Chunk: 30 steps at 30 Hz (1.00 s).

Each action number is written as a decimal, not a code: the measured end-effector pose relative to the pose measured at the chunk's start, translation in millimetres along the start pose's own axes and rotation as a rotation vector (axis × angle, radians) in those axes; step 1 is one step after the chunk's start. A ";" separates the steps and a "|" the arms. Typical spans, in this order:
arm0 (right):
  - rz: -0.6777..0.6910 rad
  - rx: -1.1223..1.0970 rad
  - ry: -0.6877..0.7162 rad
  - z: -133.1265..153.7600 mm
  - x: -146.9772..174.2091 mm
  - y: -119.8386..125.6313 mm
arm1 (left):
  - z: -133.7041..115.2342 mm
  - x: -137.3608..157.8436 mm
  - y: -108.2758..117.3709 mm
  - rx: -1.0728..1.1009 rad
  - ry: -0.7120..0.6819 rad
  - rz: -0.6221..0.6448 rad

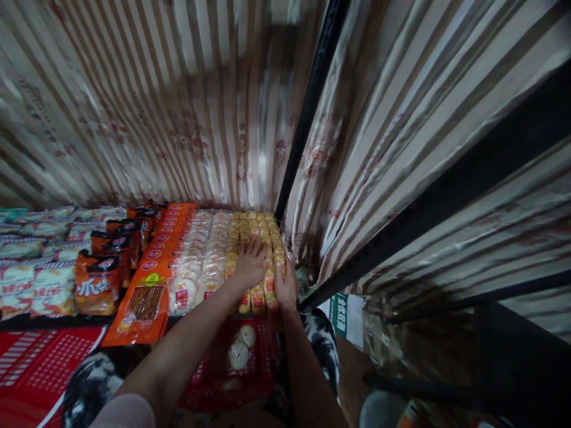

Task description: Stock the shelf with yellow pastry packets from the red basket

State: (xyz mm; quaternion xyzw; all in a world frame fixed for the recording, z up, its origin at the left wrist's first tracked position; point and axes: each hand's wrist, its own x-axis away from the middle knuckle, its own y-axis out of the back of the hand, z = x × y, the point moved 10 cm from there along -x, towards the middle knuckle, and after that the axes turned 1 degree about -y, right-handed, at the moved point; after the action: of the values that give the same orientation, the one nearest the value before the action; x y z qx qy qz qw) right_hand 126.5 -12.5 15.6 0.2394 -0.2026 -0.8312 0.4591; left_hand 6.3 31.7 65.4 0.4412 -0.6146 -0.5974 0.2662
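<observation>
My left hand (252, 261) lies flat with fingers spread on top of rows of small yellow-wrapped snack packs (256, 300). Against the right side of the same rows rests my right hand (286, 284), its fingers stretched along the packs. Neither hand is seen gripping a pack. Just left of the yellow rows stand rows of round white pastries in clear wrappers (182, 291). Beyond them are flat orange packets (143, 303) with brown sticks showing through a window.
Orange-and-black bags (96, 285) and white snack packs (53, 288) fill the shelf's left part. Below is a red basket (263, 356) with white round pastries (241, 351). Black metal posts (307, 113) stand at the right corner, before a striped curtain (214, 107).
</observation>
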 end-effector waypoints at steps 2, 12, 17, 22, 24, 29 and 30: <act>-0.039 0.010 0.055 7.5 4.8 1.5 | -1.3 6.2 -0.5 -0.011 0.003 -0.037; 0.045 -0.032 0.053 7.1 5.1 0.3 | 3.3 10.3 0.2 0.016 0.019 -0.040; 0.008 0.001 0.116 9.5 6.3 3.5 | -1.6 17.8 8.6 -0.007 -0.001 -0.109; -0.022 0.033 0.129 10.0 9.8 1.7 | -5.3 23.7 10.7 0.006 -0.004 -0.124; -0.023 0.016 0.113 7.9 9.3 2.1 | -5.4 25.1 12.1 0.014 -0.015 -0.115; -0.017 -0.019 0.062 3.7 8.3 1.4 | -4.7 30.5 13.4 0.011 -0.040 -0.101; -0.017 -0.012 0.059 3.9 8.6 0.7 | -4.9 31.9 12.7 0.009 -0.043 -0.102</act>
State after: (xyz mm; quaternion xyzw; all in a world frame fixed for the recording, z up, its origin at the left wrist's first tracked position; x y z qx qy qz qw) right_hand 120.7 -19.8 17.3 0.2626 -0.1819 -0.8288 0.4594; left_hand -7.3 0.5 72.0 0.4600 -0.5996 -0.6168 0.2202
